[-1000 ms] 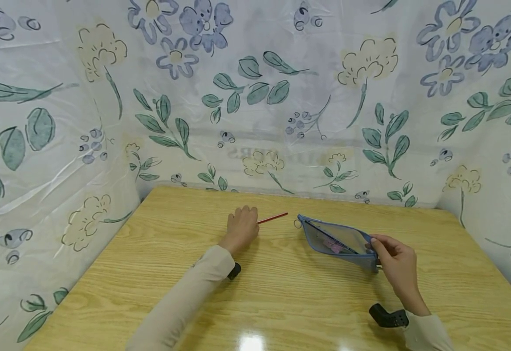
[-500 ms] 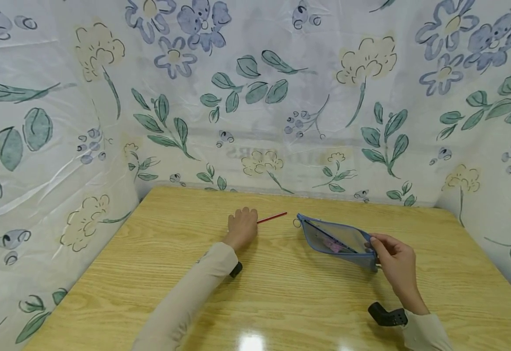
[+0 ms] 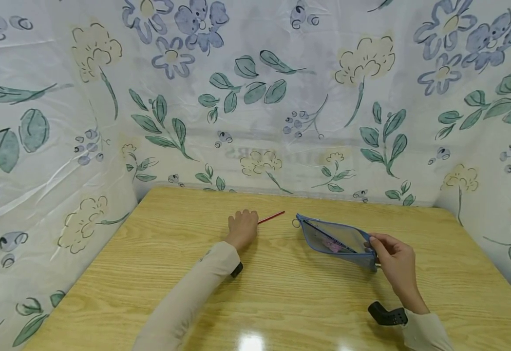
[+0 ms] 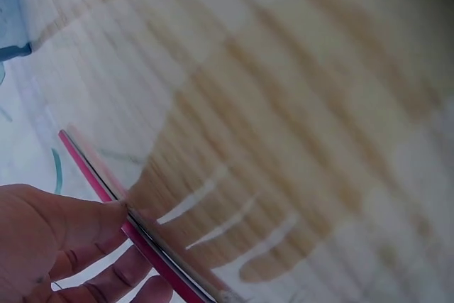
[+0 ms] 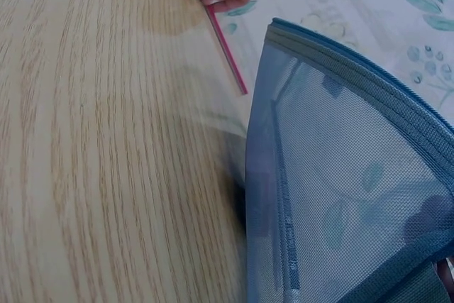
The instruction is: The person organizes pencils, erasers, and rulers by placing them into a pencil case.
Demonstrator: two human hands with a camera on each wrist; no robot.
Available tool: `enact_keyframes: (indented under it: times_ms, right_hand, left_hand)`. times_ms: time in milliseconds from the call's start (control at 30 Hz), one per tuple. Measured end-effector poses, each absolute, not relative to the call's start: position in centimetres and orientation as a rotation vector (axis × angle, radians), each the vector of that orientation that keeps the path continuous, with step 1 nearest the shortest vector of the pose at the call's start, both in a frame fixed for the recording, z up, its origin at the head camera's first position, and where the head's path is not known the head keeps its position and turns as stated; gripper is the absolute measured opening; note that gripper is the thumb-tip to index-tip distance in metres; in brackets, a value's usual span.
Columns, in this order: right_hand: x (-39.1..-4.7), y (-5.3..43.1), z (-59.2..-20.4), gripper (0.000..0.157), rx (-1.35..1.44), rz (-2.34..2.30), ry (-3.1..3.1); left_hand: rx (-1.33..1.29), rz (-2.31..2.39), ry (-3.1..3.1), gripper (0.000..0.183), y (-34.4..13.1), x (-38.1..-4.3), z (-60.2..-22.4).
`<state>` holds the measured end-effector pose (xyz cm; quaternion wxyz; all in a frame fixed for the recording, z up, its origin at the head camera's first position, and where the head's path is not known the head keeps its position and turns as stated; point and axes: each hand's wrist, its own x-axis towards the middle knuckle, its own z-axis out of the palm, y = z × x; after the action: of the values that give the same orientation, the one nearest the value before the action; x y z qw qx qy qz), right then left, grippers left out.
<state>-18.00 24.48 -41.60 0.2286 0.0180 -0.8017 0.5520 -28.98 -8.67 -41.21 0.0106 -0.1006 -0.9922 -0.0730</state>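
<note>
My left hand (image 3: 243,230) is low over the table's far middle and holds a slim red pencil (image 3: 271,217). In the left wrist view, thumb and fingers pinch the pencil (image 4: 92,167), which has a dark stripe along it. My right hand (image 3: 397,263) grips the right end of a blue mesh zip pouch (image 3: 313,239), thumb on the rim. The pouch gapes upward. Inside it lie a long dark blue stick (image 3: 325,231), perhaps a pencil, and a small pink thing (image 3: 332,245) of unclear kind. My right fingertips are partly hidden behind the pouch.
The light wooden table (image 3: 281,297) lies under both hands. A flower-printed sheet (image 3: 255,131) stands along its back and sides. At the pouch's left tip hangs a metal ring (image 3: 296,223). Black wrist mounts (image 3: 387,314) sit by the sleeves.
Both hands keep their holds, and the pouch stays nearly still. My left sleeve has shifted slightly right, and the pencil's tip sits a touch further left and up. The view has drifted slightly.
</note>
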Motion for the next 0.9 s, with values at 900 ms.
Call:
enact_keyframes:
  times_ms: [900]
  right_hand:
    - [-18.13, 24.45, -41.8, 0.022, 0.066, 1.503, -2.219]
  left_hand:
    - [-0.268, -0.281, -3.068, 0.004, -9.08, -29.28, -41.07]
